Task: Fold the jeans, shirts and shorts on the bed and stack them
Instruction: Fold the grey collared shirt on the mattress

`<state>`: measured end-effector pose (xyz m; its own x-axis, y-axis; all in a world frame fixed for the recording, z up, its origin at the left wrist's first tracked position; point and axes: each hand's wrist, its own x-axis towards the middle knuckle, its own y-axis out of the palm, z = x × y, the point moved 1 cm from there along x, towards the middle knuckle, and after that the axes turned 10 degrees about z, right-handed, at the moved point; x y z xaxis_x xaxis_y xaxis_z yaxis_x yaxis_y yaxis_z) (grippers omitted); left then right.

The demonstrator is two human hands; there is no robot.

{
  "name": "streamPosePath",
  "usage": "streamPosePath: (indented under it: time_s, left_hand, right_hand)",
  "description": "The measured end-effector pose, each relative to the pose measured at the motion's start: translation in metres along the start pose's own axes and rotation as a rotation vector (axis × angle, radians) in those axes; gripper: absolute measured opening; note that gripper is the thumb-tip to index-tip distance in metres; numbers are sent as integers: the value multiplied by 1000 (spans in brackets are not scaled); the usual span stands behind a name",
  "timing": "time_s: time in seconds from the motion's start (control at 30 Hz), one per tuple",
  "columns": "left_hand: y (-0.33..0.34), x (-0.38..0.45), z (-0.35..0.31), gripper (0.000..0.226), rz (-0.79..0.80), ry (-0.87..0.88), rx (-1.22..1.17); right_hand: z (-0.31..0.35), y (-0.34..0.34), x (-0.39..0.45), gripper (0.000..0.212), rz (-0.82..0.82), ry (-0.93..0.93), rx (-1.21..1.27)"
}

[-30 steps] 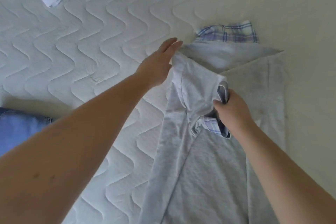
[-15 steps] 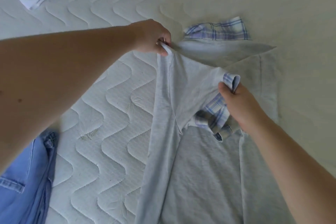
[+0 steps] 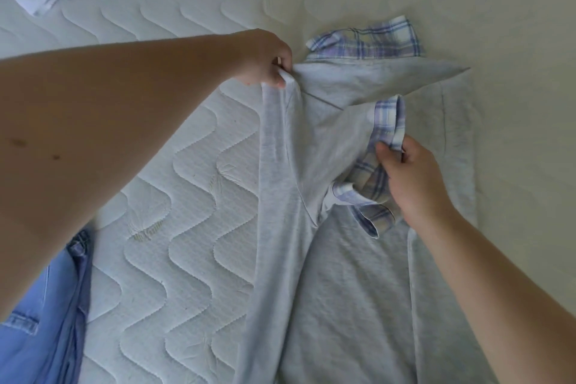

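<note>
grey shirt [image 3: 343, 274] lies on the mattress [image 3: 174, 196], right of centre, plaid collar [image 3: 371, 40] at the far end. left hand [image 3: 268, 59] pinches the shoulder seam, right hand [image 3: 411, 178] is closed on the plaid sleeve cuff [image 3: 389, 121]. looks thin, light, floppy jersey — it'll sag between grips. best holds, i'd say: seams and cuff, kept taut. jeans [image 3: 40, 321] sit lower left.

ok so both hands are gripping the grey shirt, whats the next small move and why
Probably carry the plaid cuff across with the right hand and lay the sleeve flat on the grey shirt: the left hand holds the shoulder lifted and the sleeve is bunched mid-fold.
</note>
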<state>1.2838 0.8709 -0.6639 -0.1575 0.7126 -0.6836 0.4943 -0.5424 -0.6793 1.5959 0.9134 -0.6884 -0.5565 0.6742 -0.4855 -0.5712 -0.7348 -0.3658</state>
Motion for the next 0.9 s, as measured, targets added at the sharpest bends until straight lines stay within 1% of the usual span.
streamPosePath:
  time_s: [0.03, 0.07, 0.1, 0.13, 0.17, 0.23, 0.27, 0.37, 0.43, 0.5, 0.57, 0.63, 0.7, 0.73, 0.77, 0.83, 0.9]
  left_hand:
    - [3, 1, -1, 28, -49, -11, 60]
    - [7, 3, -3, 30, -89, -15, 121]
    - [10, 4, -5, 33, -108, -14, 162]
    - [12, 5, -7, 37, -103, -11, 169]
    - [14, 6, -8, 43, -76, -3, 151]
    - [14, 7, -9, 52, -14, 25, 103]
    - [13, 7, -10, 51, -8, 39, 89]
    - [14, 9, -11, 31, -93, 56, 78]
    - [17, 7, -12, 20, -174, 51, 47]
    - [23, 3, -17, 16, -228, 42, 34]
    - [31, -2, -21, 20, -278, 39, 30]
    - [40, -9, -26, 31, -333, 49, 4]
    - [48, -17, -31, 45, -408, 64, -30]
    - [52, -22, -34, 49, -452, 61, -48]
    - [57, -27, -37, 51, -499, 53, -79]
    - [69, -38, -43, 48, -587, 30, -181]
    - [83, -50, -48, 41, -639, -18, -275]
  right_hand:
    - [-5, 0, 3, 18, -14, 65, -71]
    - [-8, -1, 5, 24, 7, 146, -99]
    - [-10, 0, 4, 32, 57, 216, -77]
    - [-12, 0, 3, 38, 107, 257, -47]
    - [-13, 1, 1, 40, 139, 255, -54]
    - [-10, 1, -3, 33, 139, 183, -149]
    - [-9, 1, -4, 27, 127, 129, -160]
    - [-5, -2, -8, 9, 99, -23, -65]
    - [-8, -7, -8, 9, 43, -27, -192]
    - [-12, -9, -8, 17, -17, 28, -338]
    - [-10, -10, -11, 28, -101, 63, -333]
    - [-3, -6, -19, 34, -210, 26, -394]
    - [8, 5, -34, 22, -243, -47, -424]
    - [13, 14, -43, 15, -203, -78, -422]
    - [18, 25, -53, 15, -135, -106, -430]
    - [23, 46, -71, 31, 81, -102, -496]
    - [21, 66, -85, 46, 287, -44, -653]
